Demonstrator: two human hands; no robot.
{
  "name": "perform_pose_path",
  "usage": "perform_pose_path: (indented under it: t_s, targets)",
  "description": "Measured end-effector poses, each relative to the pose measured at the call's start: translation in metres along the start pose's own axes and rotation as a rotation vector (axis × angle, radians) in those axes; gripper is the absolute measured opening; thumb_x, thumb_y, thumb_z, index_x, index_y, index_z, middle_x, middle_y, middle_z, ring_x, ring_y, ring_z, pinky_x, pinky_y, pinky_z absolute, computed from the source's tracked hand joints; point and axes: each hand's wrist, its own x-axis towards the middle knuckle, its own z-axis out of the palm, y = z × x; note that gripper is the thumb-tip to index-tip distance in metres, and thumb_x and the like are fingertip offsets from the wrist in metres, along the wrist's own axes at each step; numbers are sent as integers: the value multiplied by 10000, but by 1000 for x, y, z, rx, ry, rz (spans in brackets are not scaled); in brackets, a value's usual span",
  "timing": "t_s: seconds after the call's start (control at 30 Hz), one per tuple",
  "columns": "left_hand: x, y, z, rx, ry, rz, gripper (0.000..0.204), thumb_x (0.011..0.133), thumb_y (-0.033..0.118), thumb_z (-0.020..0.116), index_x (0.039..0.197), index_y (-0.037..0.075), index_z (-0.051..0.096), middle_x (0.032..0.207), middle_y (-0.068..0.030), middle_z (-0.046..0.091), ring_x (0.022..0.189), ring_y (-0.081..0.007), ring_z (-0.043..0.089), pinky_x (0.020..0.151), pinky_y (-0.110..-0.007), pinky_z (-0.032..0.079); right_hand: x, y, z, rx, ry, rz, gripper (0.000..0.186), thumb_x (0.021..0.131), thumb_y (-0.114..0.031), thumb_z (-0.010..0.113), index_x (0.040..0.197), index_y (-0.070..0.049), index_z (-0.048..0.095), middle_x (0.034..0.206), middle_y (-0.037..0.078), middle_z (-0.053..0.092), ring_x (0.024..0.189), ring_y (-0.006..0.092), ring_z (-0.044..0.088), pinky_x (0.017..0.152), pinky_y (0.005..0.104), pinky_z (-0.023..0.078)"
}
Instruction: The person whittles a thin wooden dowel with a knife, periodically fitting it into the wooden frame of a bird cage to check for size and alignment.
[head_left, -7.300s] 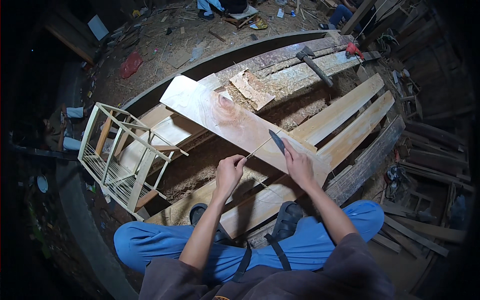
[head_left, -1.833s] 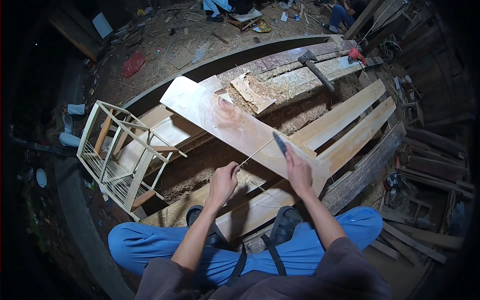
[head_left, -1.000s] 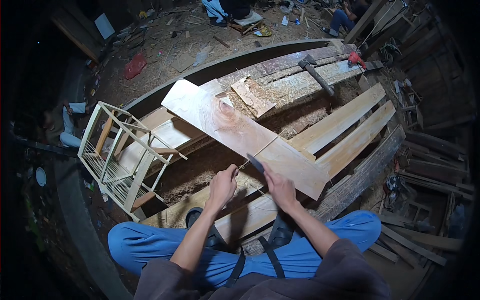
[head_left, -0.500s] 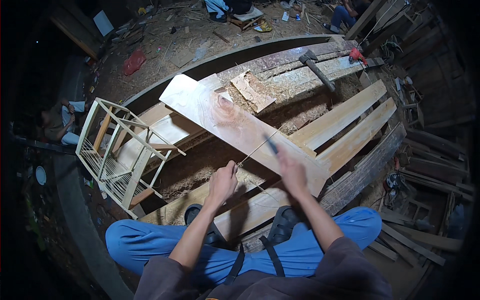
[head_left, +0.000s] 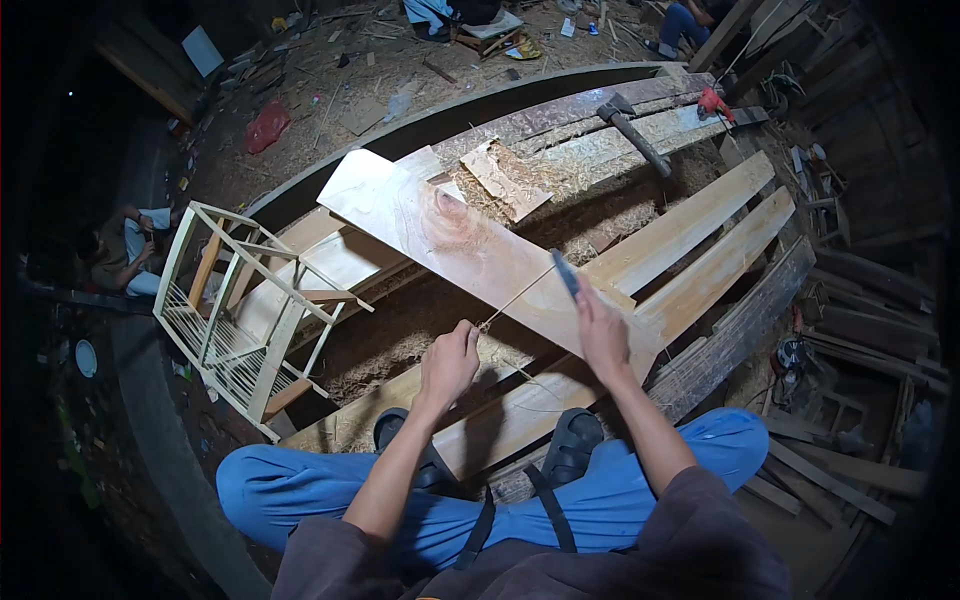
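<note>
In my closed left hand [head_left: 449,368] is the near part of a thin wooden stick [head_left: 518,297], which slants away to the right over a wide pale board [head_left: 425,225]. My right hand [head_left: 603,335] grips a knife [head_left: 565,272] whose dark blade points up and to the left. That blade lies at the far end of the stick; whether they touch I cannot tell. The knife's handle is hidden by my fingers. Below my left hand, another thin strip [head_left: 520,372] runs over the planks.
A slatted wooden cage frame [head_left: 240,335] stands at left. A hammer [head_left: 632,135] and a red tool [head_left: 711,104] rest on far planks among shavings. My sandalled feet [head_left: 574,447] are on the near planks. Scrap wood [head_left: 830,480] lies right; a person [head_left: 130,248] sits far left.
My right hand and the knife have moved a little right and away, to the stick's far end. The blade was blurred before and shows more sharply now. My left hand has barely moved.
</note>
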Motion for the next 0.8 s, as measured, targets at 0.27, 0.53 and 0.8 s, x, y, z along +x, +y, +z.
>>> perform_pose_path:
  t_s: [0.27,0.53,0.8]
  targets:
    - [-2,-5,2,-68,58,30,257,1057,298,482,1050,67,592,763,-265,659,770,-491,650,667,-600,491,-13,-19,3,-45,-94,-143,370,1060,-305,490,1413,-250,590,787,204,687,704,397,685,637,518,532]
    - [1,-5,6,-31,50,5,261,1051,286,496,1017,46,593,776,-286,637,771,-496,632,682,-584,472,-37,-22,24,-9,-109,-294,389,1045,-297,514,1428,-259,569,768,187,684,691,390,690,633,516,548]
    - [-1,-1,5,3,50,-24,279,1057,306,481,1005,58,599,801,-280,643,797,-490,635,693,-591,463,-21,-3,25,-29,-27,-101,439,1049,-274,482,1487,-250,494,720,185,672,658,422,678,590,554,532]
